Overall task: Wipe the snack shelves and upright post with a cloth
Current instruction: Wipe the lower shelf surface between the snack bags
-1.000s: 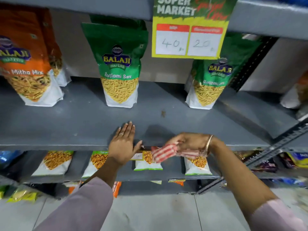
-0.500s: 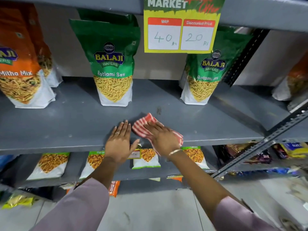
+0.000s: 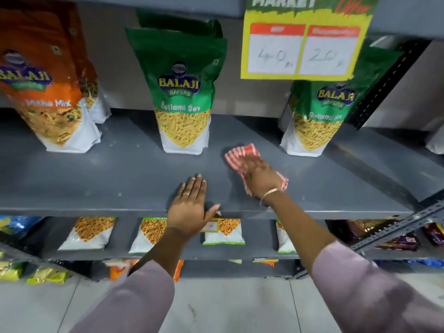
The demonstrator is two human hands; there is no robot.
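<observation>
A red-and-white striped cloth (image 3: 236,156) lies flat on the grey snack shelf (image 3: 120,174), between two green snack bags. My right hand (image 3: 260,175) presses down on the cloth, fingers spread over it, blurred by motion. My left hand (image 3: 191,205) rests flat on the shelf's front edge, fingers together, holding nothing. The slotted dark upright post (image 3: 386,78) runs up at the right, behind the right green bag.
An orange snack bag (image 3: 48,92) stands at the left, green bags in the middle (image 3: 182,92) and at the right (image 3: 319,116). A yellow price sign (image 3: 302,46) hangs from the shelf above. Lower shelves (image 3: 240,251) hold more packets. A slotted grey rail (image 3: 396,227) crosses at lower right.
My right hand carried the cloth from in front of the shelf edge up onto the shelf, then pushed it farther back and to the right. My left hand has stayed in place.
</observation>
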